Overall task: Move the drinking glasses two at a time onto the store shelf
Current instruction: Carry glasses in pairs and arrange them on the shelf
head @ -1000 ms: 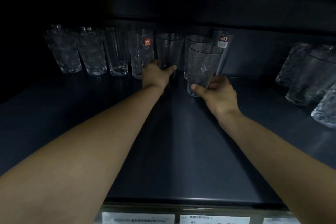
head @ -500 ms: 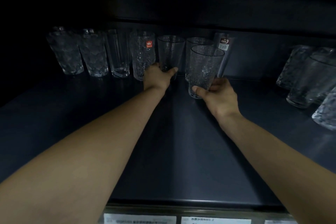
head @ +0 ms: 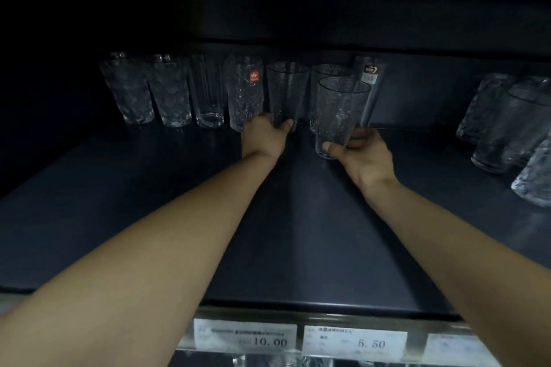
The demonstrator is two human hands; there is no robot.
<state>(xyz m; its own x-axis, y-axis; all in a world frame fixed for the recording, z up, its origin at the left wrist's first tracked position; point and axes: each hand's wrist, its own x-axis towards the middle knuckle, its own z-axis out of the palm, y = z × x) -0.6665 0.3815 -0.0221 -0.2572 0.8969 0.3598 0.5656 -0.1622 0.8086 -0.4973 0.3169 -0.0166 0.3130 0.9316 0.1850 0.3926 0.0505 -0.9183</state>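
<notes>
Hardly anything has shifted. Left grip (head: 264,137) curls round the left glass (head: 286,92) in the back row; right grip (head: 366,158) pinches the right glass (head: 340,110) just before it. Placing, seemingly; next, settle both on the shelf (head: 298,232) and release gently.

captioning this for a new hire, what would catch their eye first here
Two hands deep in a dark shelf, each gripping a clear glass near its base: the left hand on a back-row glass, the right hand on a front glass. White price tags on the near edge read 10.00 and 5.50.
</notes>
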